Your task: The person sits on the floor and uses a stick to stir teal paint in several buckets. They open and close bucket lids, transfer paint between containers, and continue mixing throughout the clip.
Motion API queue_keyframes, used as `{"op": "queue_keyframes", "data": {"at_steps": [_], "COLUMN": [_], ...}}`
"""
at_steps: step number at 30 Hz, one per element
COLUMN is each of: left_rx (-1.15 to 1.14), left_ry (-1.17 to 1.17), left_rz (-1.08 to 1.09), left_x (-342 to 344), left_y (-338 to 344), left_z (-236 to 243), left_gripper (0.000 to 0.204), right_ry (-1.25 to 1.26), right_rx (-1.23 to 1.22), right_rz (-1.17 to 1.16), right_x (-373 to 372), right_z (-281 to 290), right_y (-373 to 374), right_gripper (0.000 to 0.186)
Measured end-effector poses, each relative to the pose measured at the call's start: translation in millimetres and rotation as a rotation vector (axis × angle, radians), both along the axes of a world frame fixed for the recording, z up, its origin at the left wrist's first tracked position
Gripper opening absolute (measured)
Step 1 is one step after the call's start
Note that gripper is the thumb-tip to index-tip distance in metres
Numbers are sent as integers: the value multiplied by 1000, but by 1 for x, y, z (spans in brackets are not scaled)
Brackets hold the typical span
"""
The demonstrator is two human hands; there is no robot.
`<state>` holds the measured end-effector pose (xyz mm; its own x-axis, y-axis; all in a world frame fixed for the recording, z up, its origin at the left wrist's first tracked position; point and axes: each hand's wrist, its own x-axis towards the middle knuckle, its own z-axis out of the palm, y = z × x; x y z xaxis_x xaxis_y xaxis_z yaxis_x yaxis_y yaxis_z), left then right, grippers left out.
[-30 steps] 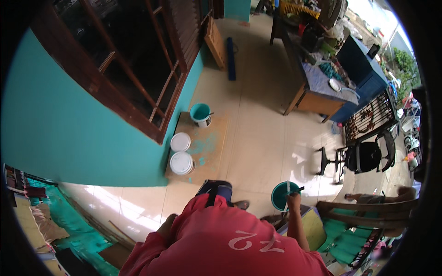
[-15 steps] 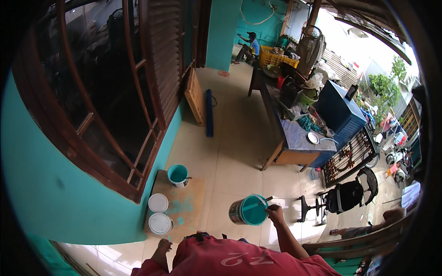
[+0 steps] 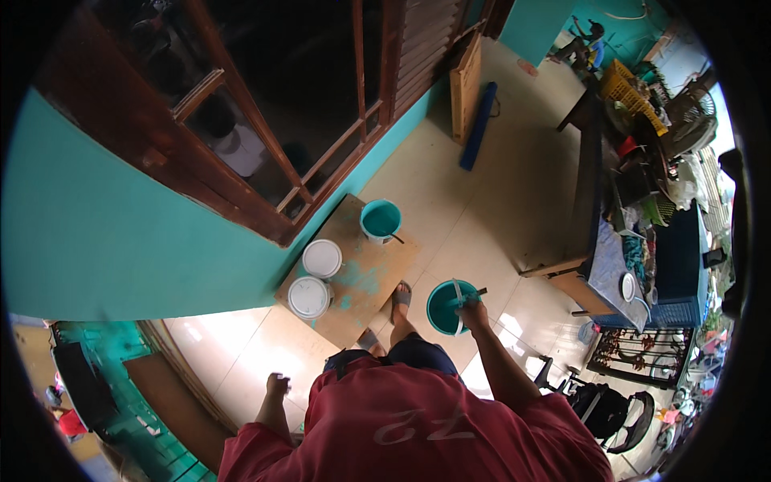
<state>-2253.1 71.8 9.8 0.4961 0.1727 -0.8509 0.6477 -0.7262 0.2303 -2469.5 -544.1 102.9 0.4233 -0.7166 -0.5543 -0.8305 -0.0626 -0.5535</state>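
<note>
A paint bucket (image 3: pixel 438 315) with teal paint inside hangs from my right hand (image 3: pixel 472 313). The hand is closed on the bucket's handle at the rim's right side. Beside my fingers a short dark stick, perhaps a brush handle (image 3: pixel 482 291), pokes over the rim. My left hand (image 3: pixel 277 385) hangs low at the left, its fingers loosely apart with nothing plainly in them. It is nearest to a paint-stained board (image 3: pixel 365 277) on the floor. On that board stand two white-lidded tubs (image 3: pixel 322 258) and a second teal bucket (image 3: pixel 381 218) with a stick leaning out.
A teal wall (image 3: pixel 120 265) with a brown-framed window runs along the left. A cluttered table (image 3: pixel 574 281) stands at the right, with a black stroller (image 3: pixel 598 410) near its front. A wooden panel (image 3: pixel 465 88) and a long blue box (image 3: pixel 479 128) are farther off. A person (image 3: pixel 590 44) sits at the back.
My view has turned left, so the wall and board lie closer to the middle. My feet now show beside the board. The bucket is still held in my right hand.
</note>
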Motion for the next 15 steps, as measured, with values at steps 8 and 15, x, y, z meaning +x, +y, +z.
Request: {"op": "queue_keyframes", "data": {"at_steps": [8,15], "left_rx": [304,347], "left_ry": [222,308], "left_rz": [215,77], "left_x": [-200,-272], "left_y": [65,1], "left_z": [140,203], "left_gripper": [37,52], "right_ry": [295,238], "right_rx": [254,318], "right_rz": [510,755], "right_x": [109,212], "right_z": [-158,-214], "right_y": [-30,20], "right_gripper": [43,41]}}
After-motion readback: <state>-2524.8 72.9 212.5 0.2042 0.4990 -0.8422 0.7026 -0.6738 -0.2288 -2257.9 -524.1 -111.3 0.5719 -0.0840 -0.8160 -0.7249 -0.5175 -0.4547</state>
